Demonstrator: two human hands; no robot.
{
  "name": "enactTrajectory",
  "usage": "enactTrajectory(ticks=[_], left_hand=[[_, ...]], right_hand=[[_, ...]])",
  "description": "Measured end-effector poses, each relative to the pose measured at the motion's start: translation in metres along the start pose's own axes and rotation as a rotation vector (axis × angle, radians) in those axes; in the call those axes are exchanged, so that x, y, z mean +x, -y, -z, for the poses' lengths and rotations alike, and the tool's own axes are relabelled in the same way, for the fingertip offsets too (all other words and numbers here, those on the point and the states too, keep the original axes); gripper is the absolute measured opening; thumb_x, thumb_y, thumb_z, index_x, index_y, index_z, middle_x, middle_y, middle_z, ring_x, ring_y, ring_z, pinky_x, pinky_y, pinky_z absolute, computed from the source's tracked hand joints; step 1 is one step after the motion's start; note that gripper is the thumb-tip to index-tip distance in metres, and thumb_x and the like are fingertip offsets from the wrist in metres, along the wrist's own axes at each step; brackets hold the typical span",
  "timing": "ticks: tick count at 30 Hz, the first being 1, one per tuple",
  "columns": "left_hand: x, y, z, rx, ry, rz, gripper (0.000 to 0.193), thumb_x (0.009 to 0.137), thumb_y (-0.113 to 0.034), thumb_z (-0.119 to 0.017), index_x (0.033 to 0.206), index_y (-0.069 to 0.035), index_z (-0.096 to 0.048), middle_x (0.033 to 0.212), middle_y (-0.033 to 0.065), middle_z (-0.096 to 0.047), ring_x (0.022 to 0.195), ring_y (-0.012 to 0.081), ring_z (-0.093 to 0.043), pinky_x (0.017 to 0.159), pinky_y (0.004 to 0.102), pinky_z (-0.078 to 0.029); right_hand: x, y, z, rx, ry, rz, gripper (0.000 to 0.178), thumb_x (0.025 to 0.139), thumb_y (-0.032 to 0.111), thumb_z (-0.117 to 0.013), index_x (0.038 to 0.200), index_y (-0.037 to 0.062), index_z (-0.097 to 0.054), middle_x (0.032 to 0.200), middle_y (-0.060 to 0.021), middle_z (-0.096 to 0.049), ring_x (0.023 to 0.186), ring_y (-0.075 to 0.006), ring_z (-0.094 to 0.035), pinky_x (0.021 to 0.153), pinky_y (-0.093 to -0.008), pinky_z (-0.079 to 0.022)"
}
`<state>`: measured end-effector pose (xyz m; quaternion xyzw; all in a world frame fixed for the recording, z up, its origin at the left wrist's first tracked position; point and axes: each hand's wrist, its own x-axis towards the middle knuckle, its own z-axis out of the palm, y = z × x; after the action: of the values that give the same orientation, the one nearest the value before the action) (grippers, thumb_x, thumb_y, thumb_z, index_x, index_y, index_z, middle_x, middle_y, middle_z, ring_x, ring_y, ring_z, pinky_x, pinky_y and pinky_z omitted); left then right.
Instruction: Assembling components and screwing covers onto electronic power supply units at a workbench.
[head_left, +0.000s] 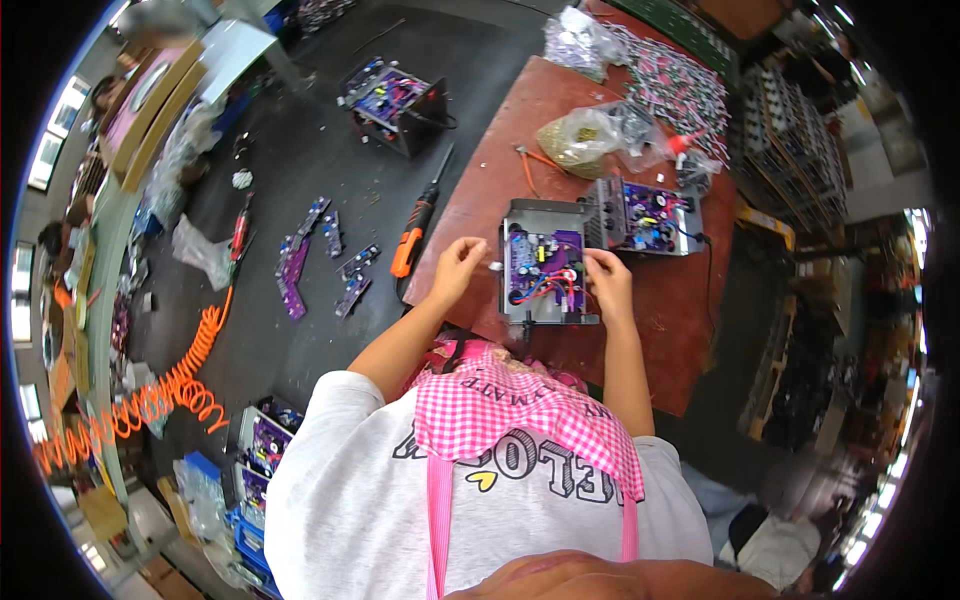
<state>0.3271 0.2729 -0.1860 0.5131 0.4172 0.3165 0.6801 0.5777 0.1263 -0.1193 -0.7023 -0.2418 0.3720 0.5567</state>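
A grey metal chassis [508,300] lies before me on the red work surface, a purple circuit board [530,252] with red, blue and black wires inside it. Left of the chassis, apart from it, my left hand [460,272] is closed, thumb and fingertips together; what they pinch, if anything, is too small to tell. A small white piece [496,266] sits between that hand and the chassis. My right hand [610,284] is at the chassis's right edge, its fingers bent together; whether they grip the edge or a small part there, I cannot make out.
A second open unit [655,215] stands right of the chassis, another [395,100] at the far left. An orange electric screwdriver [412,235] and loose purple boards [292,270] lie leftward. Beyond are a bag of small brass-coloured parts [580,138], pliers [532,168] and a coiled orange hose [180,385].
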Motion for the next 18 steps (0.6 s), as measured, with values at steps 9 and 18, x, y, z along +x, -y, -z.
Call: enactTrajectory(ticks=[9,18], left_hand=[[0.038,0.027,0.113,1.136,-0.349,0.172,0.064,0.078,-0.047,-0.075,0.121,-0.001,-0.06,0.113,0.02,-0.062,0.108,0.0376,-0.061,0.091,0.0463,-0.05],[0.001,0.025,0.142,0.795,-0.274,-0.046,0.057,0.079,-0.046,-0.074,0.1,0.006,-0.066,0.092,0.0238,-0.067,0.087,0.0369,-0.067,0.078,0.0441,-0.052]], right_hand=[[-0.052,0.038,-0.002,-0.056,-0.204,0.24,0.014,0.095,0.008,-0.063,0.107,0.0017,-0.069,0.106,-0.0012,-0.062,0.078,-0.0042,-0.055,0.062,-0.0195,-0.042],[-0.094,0.083,-0.073,-0.117,0.197,0.432,0.011,0.094,0.001,-0.061,0.102,-0.0016,-0.068,0.107,-0.0064,-0.06,0.094,-0.0117,-0.059,0.079,-0.024,-0.048]])
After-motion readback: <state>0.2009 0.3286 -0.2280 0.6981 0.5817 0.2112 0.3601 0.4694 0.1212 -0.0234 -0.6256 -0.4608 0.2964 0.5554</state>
